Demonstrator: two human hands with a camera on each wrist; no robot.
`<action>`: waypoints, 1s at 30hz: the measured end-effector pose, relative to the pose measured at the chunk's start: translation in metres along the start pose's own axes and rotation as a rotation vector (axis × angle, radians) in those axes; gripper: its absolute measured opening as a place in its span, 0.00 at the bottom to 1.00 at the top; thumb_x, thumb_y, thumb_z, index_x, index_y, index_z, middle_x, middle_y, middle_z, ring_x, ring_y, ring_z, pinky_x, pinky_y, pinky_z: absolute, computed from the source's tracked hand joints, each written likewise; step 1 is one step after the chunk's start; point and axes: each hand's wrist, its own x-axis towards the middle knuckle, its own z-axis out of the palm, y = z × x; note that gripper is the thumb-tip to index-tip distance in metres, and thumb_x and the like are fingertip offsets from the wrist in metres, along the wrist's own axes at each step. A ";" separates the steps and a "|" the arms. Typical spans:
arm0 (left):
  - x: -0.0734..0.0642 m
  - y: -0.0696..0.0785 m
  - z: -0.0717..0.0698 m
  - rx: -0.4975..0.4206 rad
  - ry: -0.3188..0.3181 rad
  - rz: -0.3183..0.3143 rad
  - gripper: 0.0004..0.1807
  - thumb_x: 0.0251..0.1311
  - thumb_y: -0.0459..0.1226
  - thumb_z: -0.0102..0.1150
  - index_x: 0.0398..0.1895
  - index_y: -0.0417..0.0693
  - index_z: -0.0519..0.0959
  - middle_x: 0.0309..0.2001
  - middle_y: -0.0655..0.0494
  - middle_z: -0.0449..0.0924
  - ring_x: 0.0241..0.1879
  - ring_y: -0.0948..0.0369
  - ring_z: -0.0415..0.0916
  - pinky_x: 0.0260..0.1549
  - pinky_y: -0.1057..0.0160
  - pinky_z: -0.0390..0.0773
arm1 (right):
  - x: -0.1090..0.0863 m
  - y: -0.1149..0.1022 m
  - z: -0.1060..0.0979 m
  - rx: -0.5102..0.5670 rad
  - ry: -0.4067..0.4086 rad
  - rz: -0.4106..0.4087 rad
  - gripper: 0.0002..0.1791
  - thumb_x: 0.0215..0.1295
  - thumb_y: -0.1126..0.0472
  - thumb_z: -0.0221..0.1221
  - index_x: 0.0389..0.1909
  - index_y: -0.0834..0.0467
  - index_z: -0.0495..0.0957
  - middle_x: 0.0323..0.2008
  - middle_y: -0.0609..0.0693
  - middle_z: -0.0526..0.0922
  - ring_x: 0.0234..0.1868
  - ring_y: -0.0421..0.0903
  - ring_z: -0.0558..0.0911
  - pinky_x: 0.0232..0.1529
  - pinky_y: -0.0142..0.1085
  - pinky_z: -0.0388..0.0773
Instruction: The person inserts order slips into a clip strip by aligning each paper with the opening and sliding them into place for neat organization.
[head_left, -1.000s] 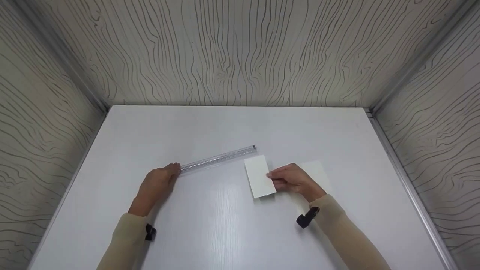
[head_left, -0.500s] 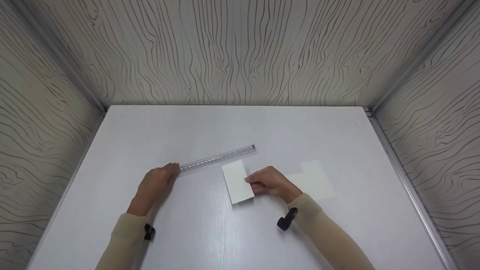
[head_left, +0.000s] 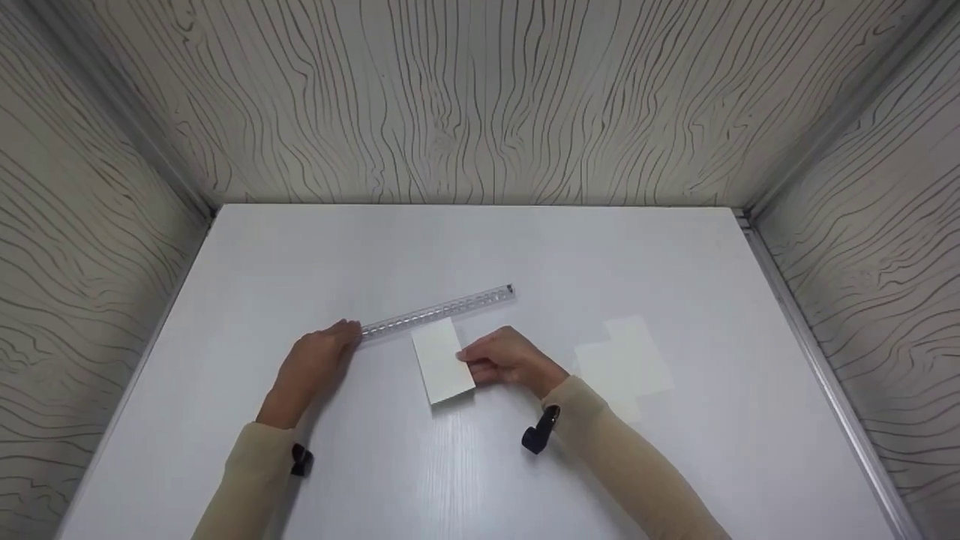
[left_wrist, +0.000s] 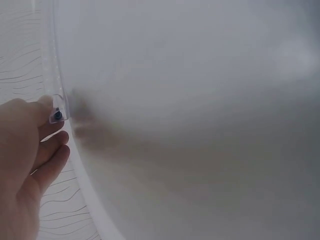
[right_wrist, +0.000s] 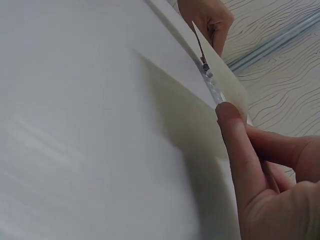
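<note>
My right hand pinches a small white card by its right edge, between thumb and fingers. In the right wrist view the card stands tilted above the table and casts a shadow. A long clear ruler-like plastic strip, with a row of round marks along it, lies at a slant just beyond the card. At the strip's left end is my left hand. In the left wrist view, its thumb and finger pinch the strip's clear end, where a dark dot shows.
Several pale cards overlap on the white table to the right of my right hand. Wood-patterned panels stand at the back and both sides. A metal rail runs along the right edge.
My right hand has moved left with the card, bringing it in front of the strip's middle. The pale cards at right have come into fuller view. The left hand stays put on the strip.
</note>
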 end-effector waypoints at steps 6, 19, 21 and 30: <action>0.001 0.000 0.000 -0.007 0.011 -0.004 0.18 0.76 0.35 0.58 0.65 0.47 0.81 0.66 0.47 0.83 0.67 0.48 0.81 0.69 0.44 0.81 | 0.007 0.006 0.017 -0.006 -0.013 0.013 0.12 0.61 0.73 0.70 0.44 0.75 0.86 0.37 0.65 0.92 0.38 0.54 0.94 0.44 0.43 0.93; 0.000 -0.003 0.003 0.011 0.002 0.015 0.18 0.75 0.33 0.58 0.66 0.45 0.80 0.66 0.45 0.82 0.67 0.45 0.81 0.68 0.42 0.81 | 0.018 0.014 0.062 0.056 -0.053 0.033 0.11 0.58 0.76 0.70 0.43 0.76 0.85 0.37 0.66 0.91 0.39 0.55 0.94 0.46 0.43 0.93; 0.000 -0.002 0.003 0.010 0.002 0.012 0.19 0.76 0.34 0.57 0.66 0.45 0.80 0.67 0.44 0.81 0.67 0.45 0.81 0.68 0.42 0.81 | 0.020 0.013 0.067 0.058 -0.050 0.040 0.11 0.58 0.77 0.70 0.42 0.75 0.86 0.36 0.65 0.92 0.37 0.53 0.94 0.45 0.42 0.93; 0.000 0.000 0.001 -0.010 0.027 0.014 0.18 0.76 0.37 0.59 0.65 0.45 0.81 0.64 0.44 0.83 0.64 0.45 0.83 0.65 0.43 0.83 | 0.026 0.012 0.087 0.062 -0.007 0.054 0.08 0.56 0.78 0.70 0.38 0.73 0.87 0.28 0.59 0.91 0.30 0.49 0.93 0.40 0.38 0.94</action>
